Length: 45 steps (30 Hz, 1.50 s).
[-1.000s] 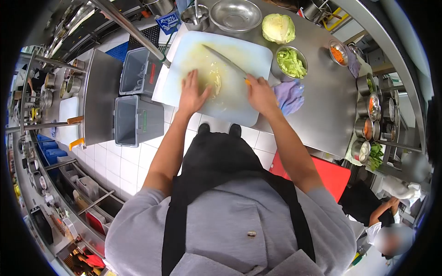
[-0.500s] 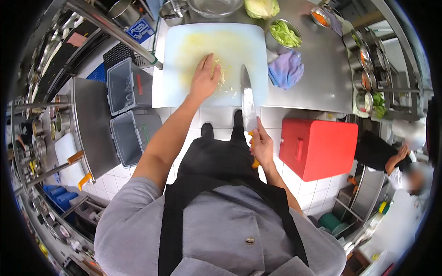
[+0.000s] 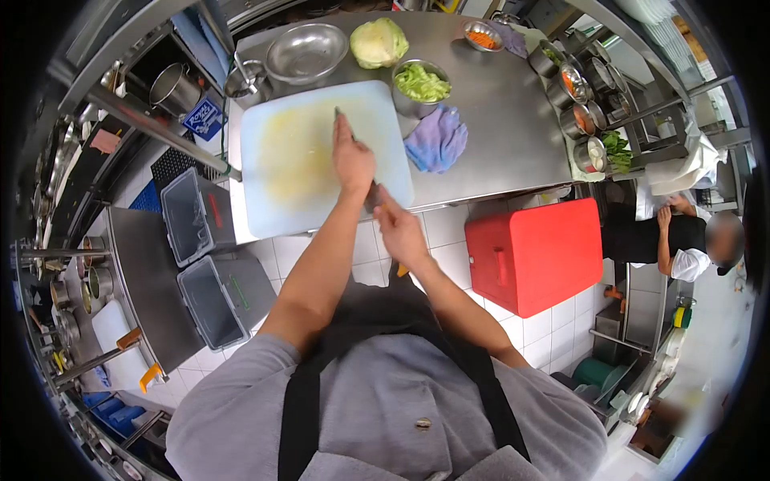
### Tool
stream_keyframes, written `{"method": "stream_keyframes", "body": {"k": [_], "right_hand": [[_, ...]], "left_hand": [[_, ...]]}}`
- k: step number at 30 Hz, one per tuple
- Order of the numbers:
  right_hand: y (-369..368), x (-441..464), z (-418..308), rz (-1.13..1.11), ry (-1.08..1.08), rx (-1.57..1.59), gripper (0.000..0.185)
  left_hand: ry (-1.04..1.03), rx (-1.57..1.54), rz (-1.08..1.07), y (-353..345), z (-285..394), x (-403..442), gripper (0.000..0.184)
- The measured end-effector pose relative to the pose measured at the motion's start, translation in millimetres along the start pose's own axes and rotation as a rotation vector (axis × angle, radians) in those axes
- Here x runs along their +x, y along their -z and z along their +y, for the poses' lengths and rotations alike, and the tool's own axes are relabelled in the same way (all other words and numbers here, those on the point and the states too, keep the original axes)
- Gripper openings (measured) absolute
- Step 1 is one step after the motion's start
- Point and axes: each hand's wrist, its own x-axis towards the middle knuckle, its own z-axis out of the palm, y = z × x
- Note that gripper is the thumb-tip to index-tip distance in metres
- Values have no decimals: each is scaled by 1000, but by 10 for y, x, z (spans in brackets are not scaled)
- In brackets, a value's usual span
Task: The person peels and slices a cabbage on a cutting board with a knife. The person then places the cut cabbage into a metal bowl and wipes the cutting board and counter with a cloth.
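My right hand (image 3: 401, 232) is closed around the handle of a chef's knife (image 3: 372, 197). The blade lies slanted over the white cutting board (image 3: 269, 188), its tip pointing away from me. Along the blade rests my left hand (image 3: 354, 164), fingers stretched out and covering much of the metal. Yellowish stains and a few pale specks show on the board. Whether any shreds sit under my left hand is hidden. Beyond the board stand a steel bowl (image 3: 306, 53), a head of cabbage (image 3: 378, 43) and a pot of cut green leaves (image 3: 422, 82).
A purple-blue cloth (image 3: 438, 139) lies right of the board on the steel counter (image 3: 505, 120). Containers of vegetables (image 3: 573, 84) line the counter's right end. Below are a red box (image 3: 533, 256) and grey bins (image 3: 212, 301). Another person (image 3: 662, 232) stands at the right.
The knife has swung from the board's right edge to lie under my left hand. My right hand moved up and left with it. The small pale shreds no longer show on the board.
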Motion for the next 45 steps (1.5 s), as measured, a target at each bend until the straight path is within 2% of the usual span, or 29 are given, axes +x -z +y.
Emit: {"method": "stream_keyframes", "body": {"k": [2, 4, 6, 8, 10, 11, 13, 15, 16, 18, 19, 20, 21, 23, 24, 26, 27, 28, 29, 30, 33, 36, 37, 38, 39, 41, 42, 44, 45], "right_hand": [[379, 150, -9, 228, 191, 79, 49], [863, 365, -75, 265, 169, 87, 48], [1341, 472, -88, 311, 143, 86, 48], [1736, 506, -65, 222, -56, 285, 48], [1980, 371, 50, 242, -74, 327, 47], [2084, 302, 122, 250, -114, 330, 48], [2212, 167, 213, 281, -171, 284, 48], [2231, 73, 291, 203, -151, 233, 46], [2216, 35, 321, 132, -141, 181, 46], [1847, 241, 678, 81, 166, 15, 44], [1780, 188, 251, -15, 106, -95, 46], [1520, 316, 256, 0, 240, -199, 46], [1242, 476, 288, 23, 377, -303, 46], [811, 726, 80, -32, 384, -520, 44], [581, 838, 83, -13, 385, -508, 44], [274, 1122, 89, 0, 560, -732, 44], [264, 1147, 61, 63, 528, -713, 44], [242, 1090, 89, 115, 586, -739, 43], [271, 1053, 132, 158, 645, -773, 43], [371, 1023, 197, 196, 612, -763, 43], [967, 858, 564, 277, 664, -469, 40], [1942, 780, 1218, 505, 541, -256, 32], [2290, 806, 1475, 559, 481, -226, 29], [2540, 845, 1729, 660, 327, -238, 23], [2832, 856, 1899, 738, 239, -219, 25], [3270, 1001, 2250, 820, 210, -229, 25], [3498, 1093, 2413, 900, 187, -248, 25], [3799, 1211, 2664, 890, 185, -244, 26], [3919, 1277, 2758, 891, 263, -303, 28]], "left_hand": [[-126, -112, 6, -365, 490, 264, 62], [-169, -258, -19, -612, 1141, 493, 61], [-145, -242, -92, -1039, 1325, 767, 61], [-116, -222, -161, -1495, 1306, 1006, 61], [-285, 43, -203, -1791, 940, 1269, 61], [-406, 76, -214, -1795, 846, 1403, 53], [-446, -5, -248, -1423, 979, 1560, 43], [-181, 19, 32, -1071, 907, 1822, 34], [-18, 18, 79, -764, 993, 1887, 32], [7, 125, 94, -472, 899, 2031, 35], [-46, 228, -132, -379, 851, 2054, 37], [-97, 329, -360, -308, 826, 2067, 38], [-72, 301, -528, -396, 733, 2064, 40], [-79, 492, -779, -551, 732, 1945, 41], [-25, 465, -760, -669, 616, 1869, 42], [-22, 373, -692, -846, 497, 1710, 45], [58, 372, -731, -1002, 378, 1740, 43], [-43, 367, -681, -1152, 171, 1766, 40], [-135, 353, -628, -1265, 55, 1765, 37], [-80, 293, -634, -1213, 185, 1689, 34], [112, 74, -670, -1106, 424, 1612, 21], [51, 226, -699, -1112, 1255, 1672, 15], [64, 182, -724, -1236, 1463, 1745, 14], [83, 132, -744, -1425, 1634, 1898, 13], [93, 29, -764, -1691, 1917, 1991, 15], [92, -196, -798, -2181, 2739, 2007, 20], [100, -301, -787, -2671, 2879, 2212, 21], [131, -457, -772, -3725, 3200, 2543, 24], [150, -509, -774, -4229, 3448, 2623, 25]]}}
